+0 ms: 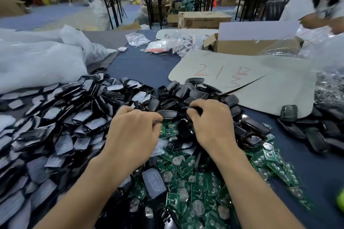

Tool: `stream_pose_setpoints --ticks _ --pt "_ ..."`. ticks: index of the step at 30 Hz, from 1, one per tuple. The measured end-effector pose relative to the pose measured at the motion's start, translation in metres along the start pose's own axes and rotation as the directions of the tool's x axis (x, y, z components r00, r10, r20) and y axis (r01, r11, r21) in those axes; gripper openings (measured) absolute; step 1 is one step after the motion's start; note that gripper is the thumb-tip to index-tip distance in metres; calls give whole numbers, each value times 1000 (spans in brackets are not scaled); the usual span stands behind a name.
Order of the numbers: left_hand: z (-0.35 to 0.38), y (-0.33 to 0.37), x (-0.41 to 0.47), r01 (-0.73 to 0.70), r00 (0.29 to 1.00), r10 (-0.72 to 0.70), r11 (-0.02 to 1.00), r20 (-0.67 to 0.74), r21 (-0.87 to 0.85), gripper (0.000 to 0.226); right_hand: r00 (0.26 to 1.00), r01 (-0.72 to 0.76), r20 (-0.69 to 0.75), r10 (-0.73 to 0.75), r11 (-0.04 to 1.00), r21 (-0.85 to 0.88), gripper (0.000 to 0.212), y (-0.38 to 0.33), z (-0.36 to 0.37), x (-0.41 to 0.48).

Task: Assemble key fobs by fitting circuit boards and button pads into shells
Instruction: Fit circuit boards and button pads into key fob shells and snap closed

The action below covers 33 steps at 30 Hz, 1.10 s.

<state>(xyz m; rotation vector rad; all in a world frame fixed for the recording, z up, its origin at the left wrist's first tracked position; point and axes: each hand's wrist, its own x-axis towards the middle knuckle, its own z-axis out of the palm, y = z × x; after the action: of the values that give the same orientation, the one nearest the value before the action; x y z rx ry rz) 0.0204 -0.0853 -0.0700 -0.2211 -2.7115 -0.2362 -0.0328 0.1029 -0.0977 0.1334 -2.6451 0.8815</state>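
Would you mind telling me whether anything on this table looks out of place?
One thing: a grey button pad lies alone on the green circuit boards, away from the big pad pile at left. Shells also spill onto the boards. Otherwise it is just loose heaps.

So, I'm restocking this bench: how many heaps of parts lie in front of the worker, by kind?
Film-faced black parts heap: 1
Plain black shell heaps: 2
Green circuit board heap: 1
Total: 4
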Motion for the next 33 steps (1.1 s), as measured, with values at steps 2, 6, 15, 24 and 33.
stream_pose_setpoints --ticks 2,6,15,24,33 --pt "7 -4 -5 -56 997 61 994 -53 95 5 993 -41 -105 53 992 118 20 -2 -5 -3" --pt "16 -3 -12 -79 989 85 995 -122 56 22 975 -55 -183 123 939 340 41 -10 1 -9" --pt "18 -14 -8 149 986 -161 967 -41 -208 48 979 -174 -23 204 885 431 31 -9 9 -9" --pt "22 -14 -9 -206 975 166 928 -151 -310 78 892 -361 445 -73 477 801 22 -30 7 -15" --pt "25 -16 -12 56 983 -123 906 -134 -419 31 969 -227 -33 245 936 268 42 42 -73 29"
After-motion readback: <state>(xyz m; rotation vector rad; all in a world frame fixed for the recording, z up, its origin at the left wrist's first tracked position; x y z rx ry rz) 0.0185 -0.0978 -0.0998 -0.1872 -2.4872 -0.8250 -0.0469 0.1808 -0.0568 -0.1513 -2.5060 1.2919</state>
